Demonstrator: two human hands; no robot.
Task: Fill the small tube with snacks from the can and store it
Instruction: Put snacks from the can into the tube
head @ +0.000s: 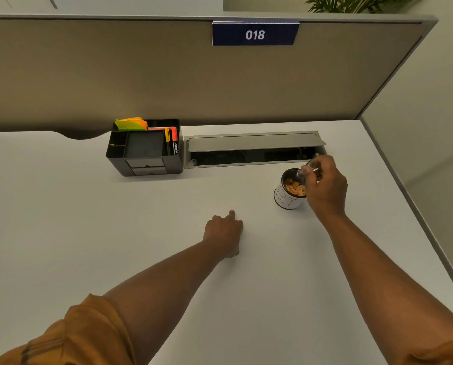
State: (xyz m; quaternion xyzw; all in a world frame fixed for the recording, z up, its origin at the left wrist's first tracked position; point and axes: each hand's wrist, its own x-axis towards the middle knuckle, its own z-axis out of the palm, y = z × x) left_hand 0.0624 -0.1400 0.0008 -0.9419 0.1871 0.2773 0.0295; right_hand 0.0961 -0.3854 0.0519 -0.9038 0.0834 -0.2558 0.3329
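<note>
A small white can (286, 197) with black line marks stands open on the white desk (114, 233), right of centre. Orange snacks (295, 187) fill it. My right hand (325, 189) is over the can's right side and grips a small clear tube (305, 172), tilted with its lower end dipping into the can's mouth. My left hand (224, 233) rests on the desk to the left of the can and in front of it, fingers curled loosely and one finger pointing forward, with nothing in it.
A black desk organiser (145, 151) with sticky notes and pens stands at the back, left of the can. Behind the can lies an open grey cable tray (254, 148) set into the desk. A beige partition (193, 75) walls the back; the desk edge runs along the right.
</note>
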